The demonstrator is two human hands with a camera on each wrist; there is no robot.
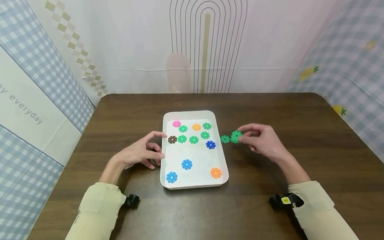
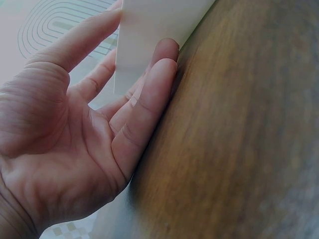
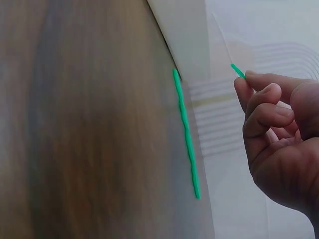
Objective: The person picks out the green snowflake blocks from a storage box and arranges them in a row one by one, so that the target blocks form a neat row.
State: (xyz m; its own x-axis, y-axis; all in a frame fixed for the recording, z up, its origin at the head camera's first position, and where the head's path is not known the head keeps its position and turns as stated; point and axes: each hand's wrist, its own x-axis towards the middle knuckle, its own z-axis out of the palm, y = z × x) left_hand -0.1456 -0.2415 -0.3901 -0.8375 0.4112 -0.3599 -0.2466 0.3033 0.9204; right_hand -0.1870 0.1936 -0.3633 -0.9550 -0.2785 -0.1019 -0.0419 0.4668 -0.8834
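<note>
My right hand (image 1: pixel 265 139) pinches a green notched plastic disc (image 1: pixel 237 134) between thumb and fingertips, just right of the white tray (image 1: pixel 199 186). In the right wrist view the pinched disc (image 3: pixel 238 70) appears edge-on, above and apart from a green strip (image 3: pixel 187 134) of discs lying flat on the table. The head view shows one table disc (image 1: pixel 225 139) beside the tray, with another partly hidden under the held one. My left hand (image 1: pixel 140 151) touches the tray's left side with thumb and fingertips; in the left wrist view its lower fingers (image 2: pixel 149 94) rest near the tabletop.
Inside the tray are several notched discs: green (image 1: pixel 193 139), pink (image 1: pixel 176 124), brown (image 1: pixel 172 139), orange (image 1: pixel 216 173), dark blue (image 1: pixel 211 144) and light blue (image 1: pixel 187 164). The brown wooden table (image 1: pixel 195 218) has printed cloth (image 1: pixel 132 41) behind it and at both sides.
</note>
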